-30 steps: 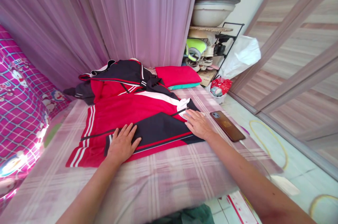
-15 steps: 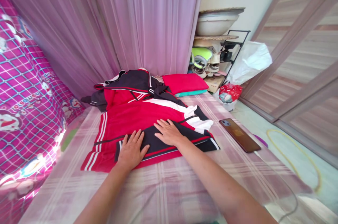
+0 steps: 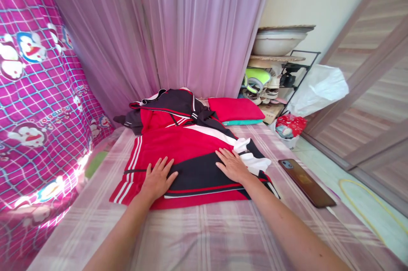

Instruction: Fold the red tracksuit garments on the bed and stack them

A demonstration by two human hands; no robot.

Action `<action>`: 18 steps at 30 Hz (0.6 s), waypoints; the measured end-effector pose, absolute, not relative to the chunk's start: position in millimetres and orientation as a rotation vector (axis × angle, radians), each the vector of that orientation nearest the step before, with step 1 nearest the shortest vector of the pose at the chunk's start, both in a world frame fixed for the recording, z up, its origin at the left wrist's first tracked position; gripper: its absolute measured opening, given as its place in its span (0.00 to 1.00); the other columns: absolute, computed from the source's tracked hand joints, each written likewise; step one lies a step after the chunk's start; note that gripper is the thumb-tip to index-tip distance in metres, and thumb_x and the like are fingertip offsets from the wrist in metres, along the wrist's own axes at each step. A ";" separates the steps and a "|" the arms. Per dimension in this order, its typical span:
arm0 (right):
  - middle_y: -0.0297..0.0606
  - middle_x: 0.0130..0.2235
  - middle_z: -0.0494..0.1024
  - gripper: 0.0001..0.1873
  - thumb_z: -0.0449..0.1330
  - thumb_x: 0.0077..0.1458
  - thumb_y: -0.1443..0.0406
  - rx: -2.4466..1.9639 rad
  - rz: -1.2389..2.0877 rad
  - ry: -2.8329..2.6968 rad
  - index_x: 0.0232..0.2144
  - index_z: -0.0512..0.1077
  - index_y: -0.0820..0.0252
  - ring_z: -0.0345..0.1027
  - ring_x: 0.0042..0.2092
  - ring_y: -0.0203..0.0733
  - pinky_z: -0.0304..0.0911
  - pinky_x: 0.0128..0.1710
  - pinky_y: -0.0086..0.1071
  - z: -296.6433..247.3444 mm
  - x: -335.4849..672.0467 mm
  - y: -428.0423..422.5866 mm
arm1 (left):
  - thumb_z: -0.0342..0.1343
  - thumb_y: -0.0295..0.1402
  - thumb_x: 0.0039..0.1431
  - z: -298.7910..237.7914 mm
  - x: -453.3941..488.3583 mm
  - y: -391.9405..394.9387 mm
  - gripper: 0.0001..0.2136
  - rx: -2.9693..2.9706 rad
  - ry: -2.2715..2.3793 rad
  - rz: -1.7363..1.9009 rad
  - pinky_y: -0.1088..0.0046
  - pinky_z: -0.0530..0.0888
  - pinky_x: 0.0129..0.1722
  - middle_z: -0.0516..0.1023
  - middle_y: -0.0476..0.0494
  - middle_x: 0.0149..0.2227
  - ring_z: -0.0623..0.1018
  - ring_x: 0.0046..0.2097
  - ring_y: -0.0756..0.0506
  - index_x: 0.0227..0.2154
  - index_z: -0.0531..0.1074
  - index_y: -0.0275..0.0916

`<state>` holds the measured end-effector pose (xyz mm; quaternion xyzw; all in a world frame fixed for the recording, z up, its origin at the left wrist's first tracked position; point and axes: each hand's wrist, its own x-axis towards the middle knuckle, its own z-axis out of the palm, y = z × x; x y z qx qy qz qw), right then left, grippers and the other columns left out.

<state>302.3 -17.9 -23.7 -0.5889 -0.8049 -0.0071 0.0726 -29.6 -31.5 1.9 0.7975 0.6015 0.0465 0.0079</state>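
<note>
A red, black and white track jacket [image 3: 181,145] lies spread on the plaid bed sheet [image 3: 197,237], its black sleeve folded across the near side. My left hand [image 3: 158,179] rests flat, fingers spread, on the jacket near its striped hem. On the black sleeve, close to the white collar, lies my right hand [image 3: 232,166], also flat with the fingers apart. Neither hand grips the cloth. Behind the jacket is a heap of dark clothing [image 3: 167,103] with red and white trim, touching it.
A folded red cloth [image 3: 236,109] lies on a teal one at the back. To the right, a phone [image 3: 306,183] is plugged into a cable. Beyond the bed stand a shoe rack [image 3: 299,86] with basins [image 3: 279,43] and a white plastic bag [image 3: 321,88]. A purple curtain [image 3: 178,28] hangs behind.
My right hand has slid right along the black sleeve toward the collar, and the sleeve lies flatter. My left hand stays near the hem. The camera view has shifted.
</note>
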 end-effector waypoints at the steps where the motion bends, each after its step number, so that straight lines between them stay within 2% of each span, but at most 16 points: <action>1: 0.46 0.68 0.60 0.31 0.42 0.68 0.52 -1.779 -0.019 -2.418 0.68 0.57 0.56 0.51 0.69 0.47 0.44 0.68 0.52 -23.5 302.3 -17.9 | 0.44 0.49 0.67 0.8 -30.3 -30.9 0.27 2.460 1.890 0.108 0.41 0.56 0.64 0.60 0.39 0.68 0.58 0.69 0.35 0.65 0.61 0.48; 8: 0.47 0.67 0.63 0.31 0.42 0.67 0.52 -1.756 -0.073 -2.404 0.66 0.60 0.58 0.54 0.67 0.49 0.47 0.66 0.52 -26.9 305.1 -18.8 | 0.42 0.51 0.67 -2.7 -37.1 -43.6 0.29 2.457 1.895 0.169 0.44 0.56 0.65 0.59 0.38 0.69 0.58 0.70 0.36 0.67 0.58 0.46; 12: 0.45 0.66 0.64 0.30 0.42 0.66 0.53 -1.730 -0.105 -2.389 0.66 0.61 0.54 0.56 0.67 0.49 0.48 0.66 0.53 -34.3 307.6 -16.8 | 0.42 0.49 0.67 -2.5 -53.6 -53.2 0.26 2.466 1.951 0.249 0.48 0.59 0.64 0.66 0.38 0.66 0.63 0.67 0.36 0.63 0.66 0.45; 14: 0.44 0.65 0.65 0.30 0.43 0.66 0.53 -1.716 -0.115 -2.383 0.66 0.61 0.53 0.56 0.67 0.49 0.49 0.66 0.53 -36.6 308.2 -16.6 | 0.42 0.48 0.68 3.6 -64.8 -48.7 0.24 2.440 1.910 0.269 0.54 0.65 0.62 0.72 0.38 0.61 0.70 0.63 0.38 0.57 0.72 0.43; 18: 0.45 0.65 0.66 0.30 0.43 0.66 0.53 -1.721 -0.139 -2.364 0.65 0.62 0.55 0.57 0.66 0.50 0.50 0.65 0.53 -37.8 307.5 -17.9 | 0.41 0.47 0.67 28.9 -97.5 -14.9 0.22 2.326 1.946 0.224 0.65 0.75 0.47 0.83 0.41 0.48 0.81 0.48 0.41 0.47 0.78 0.46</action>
